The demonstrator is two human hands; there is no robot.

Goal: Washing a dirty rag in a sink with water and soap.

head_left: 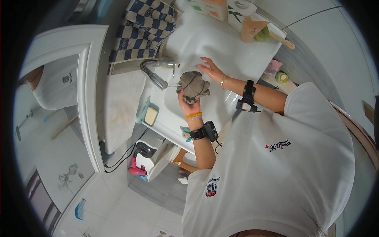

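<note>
A crumpled grey-brown cloth (193,87) rests bunched on my left hand (189,105), above the basin of the white sink (233,100). The thumb of that hand presses on the cloth's near edge; its other fingers are partly hidden beneath. Beside the cloth, close to the tap (158,79), a thin stream of water seems to run from the spout toward it. My right hand (211,71) is held over the basin to the right of the cloth, fingers stretched out and holding nothing.
A blue-and-cream checked towel (144,29) hangs behind the tap. Left of the basin sits a soap dish holding a pale soap bar (151,116). A wooden-handled brush (282,39) stands at the sink's right end. A pink hair dryer (137,167) lies lower left, below the mirror (59,102).
</note>
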